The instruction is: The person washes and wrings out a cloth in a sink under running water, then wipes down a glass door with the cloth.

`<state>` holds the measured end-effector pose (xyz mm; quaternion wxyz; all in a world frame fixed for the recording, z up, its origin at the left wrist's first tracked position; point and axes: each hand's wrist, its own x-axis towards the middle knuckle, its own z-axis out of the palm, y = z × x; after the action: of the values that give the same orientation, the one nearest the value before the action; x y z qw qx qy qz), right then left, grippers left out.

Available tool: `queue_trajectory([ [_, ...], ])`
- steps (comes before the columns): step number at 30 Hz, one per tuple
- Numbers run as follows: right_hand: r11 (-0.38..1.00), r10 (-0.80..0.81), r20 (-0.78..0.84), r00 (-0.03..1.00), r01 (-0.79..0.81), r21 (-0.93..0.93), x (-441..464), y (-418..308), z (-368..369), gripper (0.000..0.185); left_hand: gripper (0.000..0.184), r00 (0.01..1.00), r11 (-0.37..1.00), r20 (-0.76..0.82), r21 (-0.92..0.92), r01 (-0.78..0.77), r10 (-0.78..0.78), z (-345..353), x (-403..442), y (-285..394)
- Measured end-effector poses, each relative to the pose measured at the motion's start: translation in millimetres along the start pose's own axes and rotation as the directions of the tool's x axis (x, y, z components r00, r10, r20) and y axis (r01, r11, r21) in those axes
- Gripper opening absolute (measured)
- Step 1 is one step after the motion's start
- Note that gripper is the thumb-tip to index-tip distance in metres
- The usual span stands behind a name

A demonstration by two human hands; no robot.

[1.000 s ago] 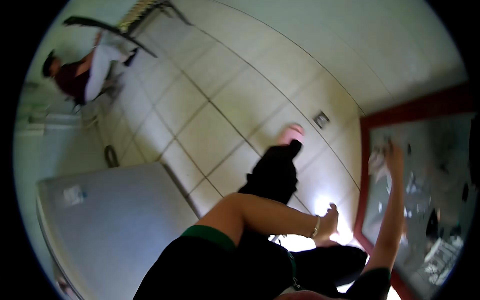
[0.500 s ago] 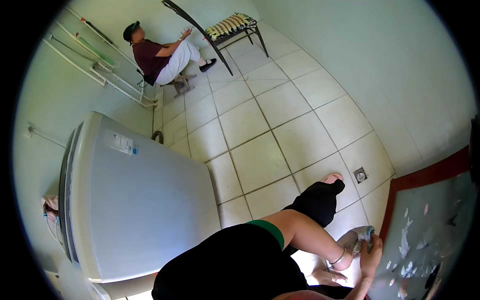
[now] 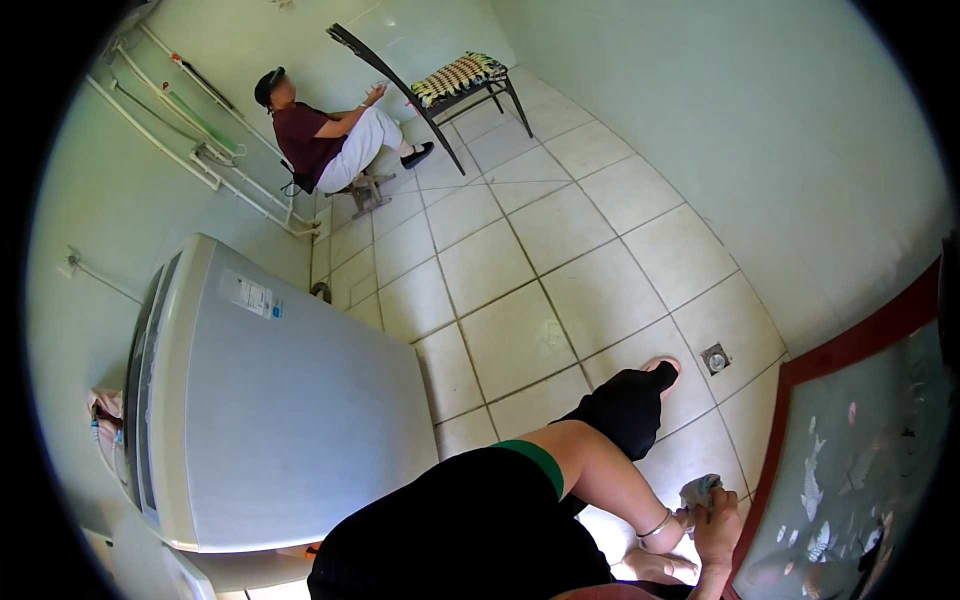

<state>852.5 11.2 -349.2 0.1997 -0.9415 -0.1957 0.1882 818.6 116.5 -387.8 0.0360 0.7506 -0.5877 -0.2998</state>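
Note:
Low at the right, my two hands are close together at a crumpled greyish cloth [image 3: 700, 489]. My right hand [image 3: 717, 527] has its fingers closed around the cloth. Beside it, touching the cloth from the left, is my left hand [image 3: 680, 524], with a silver bangle [image 3: 655, 526] at the wrist; its fingers are mostly hidden. Just beyond the hands is my leg in black trousers [image 3: 625, 410], the foot in a pink slipper [image 3: 664, 364].
A red-framed glass panel [image 3: 815, 480] stands close to my right hand. A grey-white appliance [image 3: 300, 400] fills the left. On the tiled floor are a drain [image 3: 715, 359] and a chair [image 3: 455, 90] with a woven cover. A person [image 3: 325, 135] sits on a low stool by pipes [image 3: 215, 165].
My hands have drawn closer together and shifted slightly left. The cloth, spread between them before, is now more bunched up. The view has tilted a little.

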Motion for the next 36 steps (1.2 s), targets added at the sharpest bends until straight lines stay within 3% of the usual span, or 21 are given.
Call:
queue_trajectory([
  [8,0.994,-0.048,0.121,0.992,0.059,-0.088,-4.9,5.0,15.9,0.029,0.048,1.000,1.000,-0.009,-0.021,0.002,-0.002,3.4,4.5,-1.5],
  [15,0.995,-0.066,0.236,0.969,0.082,-0.055,-5.3,2.7,16.0,0.031,0.046,1.000,1.000,-0.015,-0.027,-0.017,0.016,4.3,3.7,0.7],
  [18,0.989,-0.125,0.184,0.975,0.137,-0.053,-5.3,5.5,19.0,0.026,0.045,1.000,0.999,-0.016,-0.029,-0.020,0.019,4.9,2.4,1.5],
  [27,0.997,-0.064,0.166,0.984,0.070,-0.027,-1.4,-2.7,10.6,0.028,0.043,0.999,0.999,-0.020,-0.031,-0.030,0.030,4.5,1.7,1.1],
  [36,0.992,-0.119,0.136,0.984,0.123,-0.028,-1.5,3.1,14.5,0.027,0.041,0.999,0.999,-0.020,-0.038,-0.032,0.031,5.0,2.7,1.0],
])
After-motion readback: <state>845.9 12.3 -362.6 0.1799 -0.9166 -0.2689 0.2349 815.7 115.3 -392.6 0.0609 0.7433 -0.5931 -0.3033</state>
